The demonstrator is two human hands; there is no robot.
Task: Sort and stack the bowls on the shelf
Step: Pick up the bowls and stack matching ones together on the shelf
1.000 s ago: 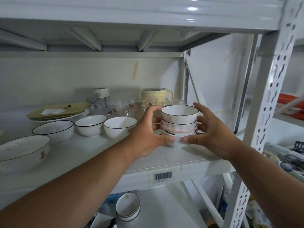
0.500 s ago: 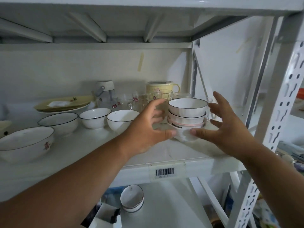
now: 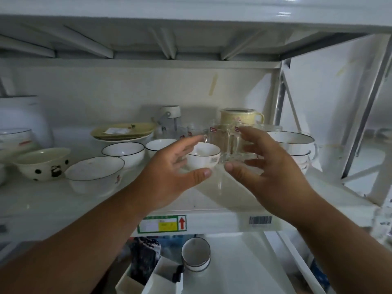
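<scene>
both hands, left hand (image 3: pixel 169 172) and right hand (image 3: pixel 273 177), are open and hold nothing; the small white bowl (image 3: pixel 202 155) sits mid frame between them, hard, breakable, probably slippery, so hold both sides

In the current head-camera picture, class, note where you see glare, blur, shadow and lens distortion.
Head view: glare spots on the top shelf panel; motion blur softens the left hand, the right hand and the glass mugs; shadow falls behind the yellow jug; wide-angle distortion bends the shelf upright.
</scene>
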